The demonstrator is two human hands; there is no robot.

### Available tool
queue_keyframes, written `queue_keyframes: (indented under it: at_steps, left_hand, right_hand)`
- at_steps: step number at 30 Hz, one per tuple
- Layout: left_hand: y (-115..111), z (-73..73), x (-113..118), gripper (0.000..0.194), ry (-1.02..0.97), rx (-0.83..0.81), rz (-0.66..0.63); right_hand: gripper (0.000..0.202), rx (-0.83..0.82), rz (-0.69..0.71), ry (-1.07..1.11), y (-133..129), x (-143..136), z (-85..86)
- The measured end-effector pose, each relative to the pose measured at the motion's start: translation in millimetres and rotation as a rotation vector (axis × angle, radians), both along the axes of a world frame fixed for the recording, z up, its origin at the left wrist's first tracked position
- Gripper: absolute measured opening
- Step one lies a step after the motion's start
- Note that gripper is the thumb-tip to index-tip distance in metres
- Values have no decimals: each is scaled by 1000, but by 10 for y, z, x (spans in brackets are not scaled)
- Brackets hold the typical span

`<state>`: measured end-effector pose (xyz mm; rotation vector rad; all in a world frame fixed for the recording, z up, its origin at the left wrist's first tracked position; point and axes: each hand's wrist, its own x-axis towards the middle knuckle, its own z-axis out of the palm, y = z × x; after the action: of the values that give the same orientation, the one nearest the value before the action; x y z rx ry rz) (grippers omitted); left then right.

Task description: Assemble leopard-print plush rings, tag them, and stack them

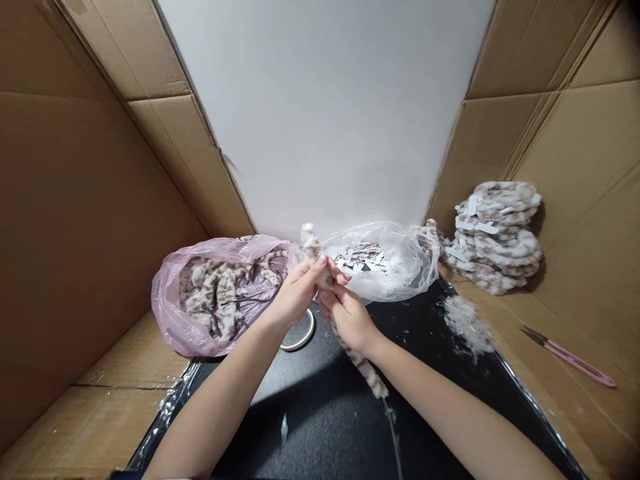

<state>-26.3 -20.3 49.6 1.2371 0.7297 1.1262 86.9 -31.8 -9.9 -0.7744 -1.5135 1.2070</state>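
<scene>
Plush strip (312, 248), one, pale with brown markings; held over the worktop (320, 413) in both hands, upper end toward eleven o'clock, lower end slanting toward five. A thin strand (395, 437) runs on from the lower end.

Left hand (301, 283): fingers narrow, holding the strip above its middle.

Right hand (349, 319): fingers narrow, holding the strip just beside the left hand, slightly lower; the two hands are close together.

Listed outward, by the clock from the hands:

Seven o'clock: pale ring (306, 340), one, flat on the worktop, partly hidden by the left forearm.

Nine o'clock: pink translucent bag (167, 300), open, containing patterned plush pieces (227, 293) and dark thin lengths.

Toward two o'clock: clear plastic bag (410, 267), open, containing many small white and brownish pieces (365, 257).

Between two and three: plush bundles (505, 240), stacked, patterned alike, with white tags (485, 227); beside the cardboard wall (590, 167).

Between three and four: clump of pale wispy fibres (466, 323), loose, at the worktop's edge.

Four o'clock: snips (575, 360), pink handle, dark blades pointing back toward ten, lying on cardboard.

Twelve o'clock: pale grey panel (325, 120), upright between cardboard sides.
</scene>
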Motion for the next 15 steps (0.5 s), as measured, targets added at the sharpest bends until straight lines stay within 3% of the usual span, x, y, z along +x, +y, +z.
queue_keyframes:
  at_steps: [8,12,15]
  left_hand:
    - [-26,-172,128,39,59,103,7]
    - [-9,-134,83,39,17,92,47]
    - [10,-77,35,39,94,95,13]
  right_hand:
    - [26,-36,-37,47,-28,-26,-6]
    - [30,-26,-51,62,-37,11,58]
    - [33,-24,-49,107,-34,52,125]
